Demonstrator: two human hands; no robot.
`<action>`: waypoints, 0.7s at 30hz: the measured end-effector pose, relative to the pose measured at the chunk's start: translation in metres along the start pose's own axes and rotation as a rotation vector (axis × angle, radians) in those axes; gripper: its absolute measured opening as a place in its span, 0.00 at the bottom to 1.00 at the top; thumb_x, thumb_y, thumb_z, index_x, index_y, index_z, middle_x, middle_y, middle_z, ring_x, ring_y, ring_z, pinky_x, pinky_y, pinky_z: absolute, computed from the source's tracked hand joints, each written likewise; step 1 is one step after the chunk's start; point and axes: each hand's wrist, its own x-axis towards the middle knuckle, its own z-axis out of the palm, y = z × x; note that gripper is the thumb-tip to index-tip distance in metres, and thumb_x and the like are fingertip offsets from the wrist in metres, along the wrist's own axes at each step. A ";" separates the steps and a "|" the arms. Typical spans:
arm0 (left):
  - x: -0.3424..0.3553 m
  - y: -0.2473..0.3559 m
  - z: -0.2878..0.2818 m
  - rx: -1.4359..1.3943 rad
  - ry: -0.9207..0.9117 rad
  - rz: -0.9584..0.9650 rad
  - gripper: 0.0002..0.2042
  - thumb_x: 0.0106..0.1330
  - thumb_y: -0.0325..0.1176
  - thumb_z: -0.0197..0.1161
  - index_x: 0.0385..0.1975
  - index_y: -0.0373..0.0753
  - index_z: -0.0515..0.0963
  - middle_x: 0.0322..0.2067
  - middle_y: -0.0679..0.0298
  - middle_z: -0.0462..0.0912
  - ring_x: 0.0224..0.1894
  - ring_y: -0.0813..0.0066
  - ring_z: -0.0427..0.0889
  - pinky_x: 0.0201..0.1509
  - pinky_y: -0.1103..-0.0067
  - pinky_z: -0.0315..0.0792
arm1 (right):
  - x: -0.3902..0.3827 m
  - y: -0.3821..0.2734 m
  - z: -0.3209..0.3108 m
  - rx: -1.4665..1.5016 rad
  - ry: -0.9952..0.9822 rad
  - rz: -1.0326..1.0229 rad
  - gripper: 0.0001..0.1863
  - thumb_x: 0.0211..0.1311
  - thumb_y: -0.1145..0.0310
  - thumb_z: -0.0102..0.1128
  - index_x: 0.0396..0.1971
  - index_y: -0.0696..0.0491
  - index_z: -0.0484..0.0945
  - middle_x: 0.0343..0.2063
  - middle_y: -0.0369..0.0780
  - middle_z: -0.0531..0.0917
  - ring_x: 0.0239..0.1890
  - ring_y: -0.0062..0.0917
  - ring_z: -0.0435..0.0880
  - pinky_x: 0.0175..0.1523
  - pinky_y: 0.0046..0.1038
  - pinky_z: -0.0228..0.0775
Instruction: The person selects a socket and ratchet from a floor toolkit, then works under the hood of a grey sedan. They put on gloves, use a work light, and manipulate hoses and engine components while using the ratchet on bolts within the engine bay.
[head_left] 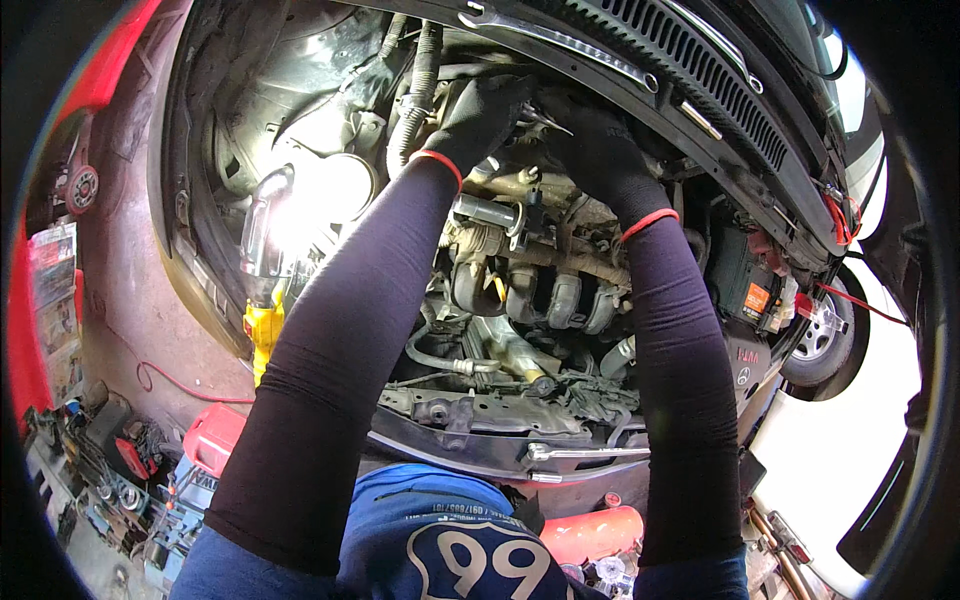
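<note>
Both my arms, in black sleeves, reach over the engine point(560, 265) to the back of an open engine bay. My left hand point(487, 118), in a black glove with a red cuff, is bent with its fingers curled in beside a corrugated hose point(412, 125). A shiny pointed metal piece point(546, 121) shows between the two hands, close to the left fingertips; its kind is unclear. My right hand point(603, 165), gloved alike, is lowered behind the engine under the cowl edge. Its fingers are lost in the dark.
A combination wrench point(570, 47) lies along the cowl, and a ratchet point(580, 453) on the front edge. A lit yellow work lamp point(264, 325) stands at the left. The battery point(733, 275) sits right. Tools and a red case point(213, 438) are on the floor.
</note>
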 end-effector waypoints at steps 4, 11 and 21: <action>-0.009 0.021 -0.009 -0.293 0.035 -0.342 0.17 0.74 0.34 0.56 0.59 0.38 0.79 0.51 0.59 0.87 0.53 0.60 0.86 0.55 0.72 0.79 | 0.002 0.017 0.006 -0.094 0.016 -0.064 0.26 0.67 0.60 0.62 0.64 0.47 0.75 0.50 0.52 0.84 0.53 0.49 0.82 0.58 0.46 0.75; -0.010 0.034 -0.006 -0.082 0.101 -0.182 0.21 0.73 0.46 0.61 0.55 0.37 0.83 0.45 0.57 0.88 0.48 0.66 0.86 0.53 0.72 0.76 | 0.001 0.026 -0.003 -0.114 -0.068 0.057 0.23 0.67 0.58 0.64 0.59 0.51 0.77 0.52 0.53 0.83 0.57 0.49 0.81 0.59 0.45 0.76; -0.011 0.041 0.001 0.195 0.046 -0.324 0.20 0.73 0.49 0.57 0.55 0.44 0.82 0.52 0.51 0.86 0.58 0.49 0.82 0.61 0.63 0.75 | -0.041 -0.002 -0.014 -0.176 0.124 0.196 0.21 0.61 0.55 0.67 0.50 0.51 0.78 0.45 0.49 0.85 0.46 0.47 0.85 0.51 0.47 0.78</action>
